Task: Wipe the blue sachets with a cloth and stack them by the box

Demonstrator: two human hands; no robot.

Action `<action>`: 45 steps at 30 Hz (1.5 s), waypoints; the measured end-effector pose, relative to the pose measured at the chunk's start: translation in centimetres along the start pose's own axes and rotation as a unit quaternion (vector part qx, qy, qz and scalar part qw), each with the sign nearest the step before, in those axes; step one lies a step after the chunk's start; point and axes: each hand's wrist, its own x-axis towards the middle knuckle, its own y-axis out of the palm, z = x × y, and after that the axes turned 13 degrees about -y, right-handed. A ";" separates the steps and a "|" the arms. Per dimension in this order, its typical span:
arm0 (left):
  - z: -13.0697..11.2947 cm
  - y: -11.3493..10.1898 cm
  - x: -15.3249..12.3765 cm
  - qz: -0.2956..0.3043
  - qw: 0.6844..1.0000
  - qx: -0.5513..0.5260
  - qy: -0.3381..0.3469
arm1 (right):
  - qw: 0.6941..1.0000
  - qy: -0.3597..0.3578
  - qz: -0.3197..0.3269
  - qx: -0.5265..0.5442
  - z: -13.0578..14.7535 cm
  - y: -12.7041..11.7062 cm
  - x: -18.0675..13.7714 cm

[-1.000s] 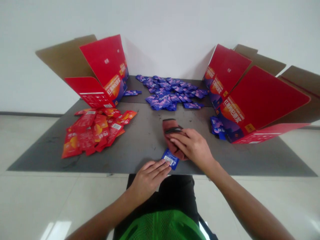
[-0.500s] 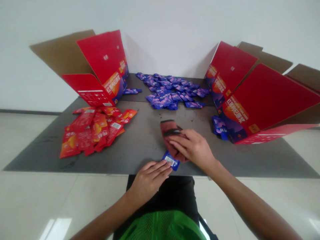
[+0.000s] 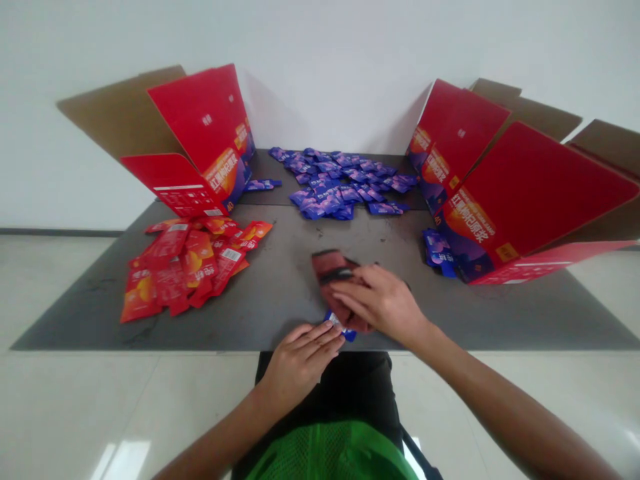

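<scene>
My left hand (image 3: 299, 363) lies flat near the table's front edge, fingers stretched out over the left part of a small blue sachet (image 3: 349, 335). My right hand (image 3: 386, 301) grips a folded reddish-brown cloth (image 3: 328, 261) with a dark band. The cloth is over the sachet and hides much of it; only its edges and part of a white label show. Whether the cloth presses on it cannot be made out.
Red sachets (image 3: 195, 260) are heaped at the left, beside an open red carton (image 3: 193, 120). Blue sachets (image 3: 333, 183) lie piled at the back of the grey table (image 3: 280, 280). Two open cartons (image 3: 543, 193) stand at the right, with some blue sachets (image 3: 439, 252) beside them.
My right hand and the cloth have shifted slightly down and left, covering more of the blue sachet. My left hand stays in place on it.
</scene>
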 end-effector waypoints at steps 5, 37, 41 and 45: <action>0.1 0.0 -0.1 0.001 1.000 -0.002 -0.003 | 0.997 -0.025 0.045 0.058 -0.1 2.1 -0.9; 0.0 0.0 0.1 0.002 1.000 -0.005 0.001 | 0.997 0.036 0.057 -0.038 -5.8 1.6 -0.3; -0.1 0.0 0.1 0.002 1.000 -0.002 -0.003 | 0.998 0.024 0.015 -0.057 -4.4 -0.2 0.2; -0.1 0.1 0.0 0.004 1.000 0.000 -0.024 | 0.997 -0.060 0.013 0.054 0.8 1.0 -0.7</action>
